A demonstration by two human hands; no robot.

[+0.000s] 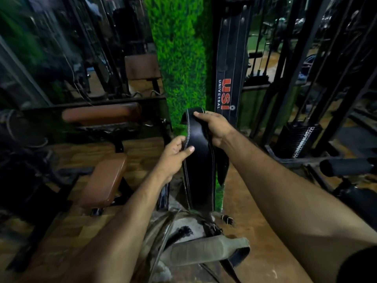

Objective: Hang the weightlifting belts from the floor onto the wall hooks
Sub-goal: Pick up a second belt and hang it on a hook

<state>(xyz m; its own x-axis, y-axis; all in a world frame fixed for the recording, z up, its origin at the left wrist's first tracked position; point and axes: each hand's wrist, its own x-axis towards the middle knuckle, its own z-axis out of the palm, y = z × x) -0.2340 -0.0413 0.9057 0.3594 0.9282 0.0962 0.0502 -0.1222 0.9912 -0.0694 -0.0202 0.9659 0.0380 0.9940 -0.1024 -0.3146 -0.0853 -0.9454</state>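
Black leather belt [199,160] with white stitching, folded over and held up off the floor in both hands, likely to sort out an end for hooking. Right hand [212,125] clenched over the top fold; left hand [175,154] pinching the near edge lower down. Beyond, 1 black belt with red lettering [228,78] hanging on the green turf wall [181,58]. Near, more belts on the floor: 1 grey belt [204,252]. Wooden floor [255,211], brown benches [104,178] left, black racks right.

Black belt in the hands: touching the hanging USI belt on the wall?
Cannot tell. In the head view the right hand grips the black belt's folded top right at the USI belt's lower end, and the hand hides any gap or contact between them.
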